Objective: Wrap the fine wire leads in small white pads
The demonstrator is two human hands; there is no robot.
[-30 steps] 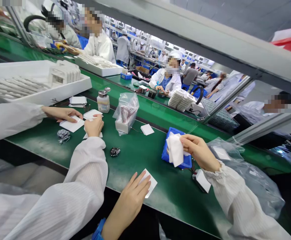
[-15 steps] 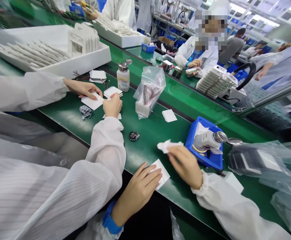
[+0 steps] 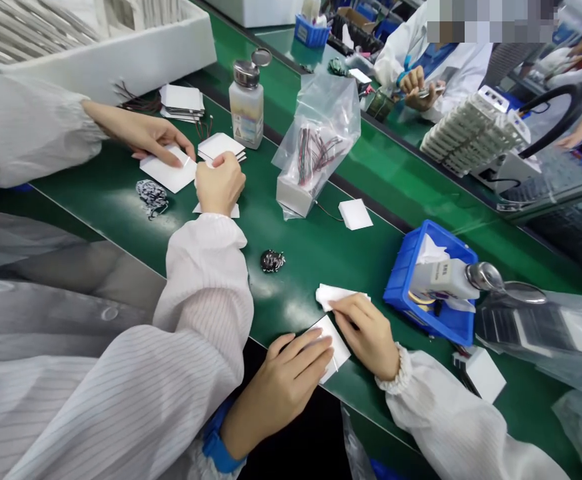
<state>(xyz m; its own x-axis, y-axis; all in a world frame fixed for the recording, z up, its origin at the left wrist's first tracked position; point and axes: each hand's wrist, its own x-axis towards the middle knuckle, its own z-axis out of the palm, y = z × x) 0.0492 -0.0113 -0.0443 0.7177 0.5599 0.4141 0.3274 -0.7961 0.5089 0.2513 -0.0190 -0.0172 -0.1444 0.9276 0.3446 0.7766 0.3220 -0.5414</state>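
Observation:
My left hand [image 3: 285,373], with a blue band at its wrist, lies with fingers stretched out over a white square panel [image 3: 337,348] near the table's front edge. The hand covers the panel's left part. Just to the right, my right hand [image 3: 368,328] pinches a folded white wipe [image 3: 338,295] between thumb and fingers. The wipe is beside the panel's upper corner; I cannot tell whether they touch. A dark, shiny crumpled clump [image 3: 272,261] rests on the green table [image 3: 305,247] beyond my left hand.
A co-worker's hands [image 3: 219,185] handle white panels at left. A blue bin [image 3: 395,273] holding a dispenser bottle [image 3: 445,279] stands right of my right hand. Behind are a bag of wires [image 3: 315,150], another bottle [image 3: 247,110] and a white tray [image 3: 185,40].
The view has tilted down and come closer. My right hand has brought the wipe nearer to the panel's upper corner. My left hand stays flat on the panel.

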